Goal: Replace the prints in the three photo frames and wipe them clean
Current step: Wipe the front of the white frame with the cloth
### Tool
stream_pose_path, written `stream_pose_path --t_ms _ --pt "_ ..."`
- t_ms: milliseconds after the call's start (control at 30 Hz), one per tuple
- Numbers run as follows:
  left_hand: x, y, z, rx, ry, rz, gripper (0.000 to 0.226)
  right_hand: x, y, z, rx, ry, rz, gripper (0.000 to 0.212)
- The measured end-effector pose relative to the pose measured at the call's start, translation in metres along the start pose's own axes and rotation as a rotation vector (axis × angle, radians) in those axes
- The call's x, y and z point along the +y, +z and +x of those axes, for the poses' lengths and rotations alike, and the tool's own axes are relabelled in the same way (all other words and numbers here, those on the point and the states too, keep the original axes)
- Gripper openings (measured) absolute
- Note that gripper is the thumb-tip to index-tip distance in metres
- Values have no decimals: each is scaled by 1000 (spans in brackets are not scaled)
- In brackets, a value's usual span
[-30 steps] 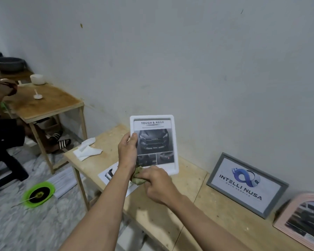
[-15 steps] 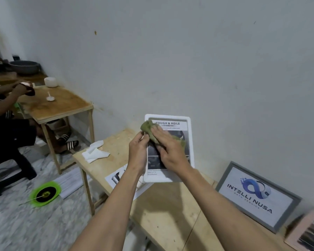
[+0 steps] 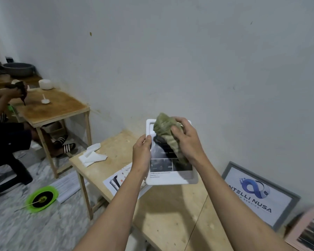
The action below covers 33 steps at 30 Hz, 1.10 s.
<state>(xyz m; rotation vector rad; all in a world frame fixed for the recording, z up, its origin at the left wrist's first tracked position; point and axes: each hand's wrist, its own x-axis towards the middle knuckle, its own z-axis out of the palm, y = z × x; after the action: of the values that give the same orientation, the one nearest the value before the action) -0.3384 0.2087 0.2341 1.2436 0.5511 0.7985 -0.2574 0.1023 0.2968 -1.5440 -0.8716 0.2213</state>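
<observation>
Both hands on white frame [image 3: 171, 179], right pressing green cloth [image 3: 166, 133]

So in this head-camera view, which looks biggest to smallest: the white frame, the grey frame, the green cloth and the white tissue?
1. Grey frame and white frame: look about alike; the white one is held nearer the camera, so I won't rank them.
2. Green cloth.
3. White tissue.
</observation>
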Motion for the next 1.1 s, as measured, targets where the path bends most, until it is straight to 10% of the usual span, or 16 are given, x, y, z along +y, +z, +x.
stream_pose_path --t_ms 167,267,533,1100 --pt "8 26 -14 11 -19 2 25 28 30 7 182 -472 -809 26" --pt "13 21 -14 32 17 4 29 37 33 2 147 -585 -820 28" --pt "21 4 -6 23 105 56 29 34 25 6 -192 -514 -1055 62" --pt "6 -13 10 120 76 112 27 87 7 -55 121 -252 -1057 46"
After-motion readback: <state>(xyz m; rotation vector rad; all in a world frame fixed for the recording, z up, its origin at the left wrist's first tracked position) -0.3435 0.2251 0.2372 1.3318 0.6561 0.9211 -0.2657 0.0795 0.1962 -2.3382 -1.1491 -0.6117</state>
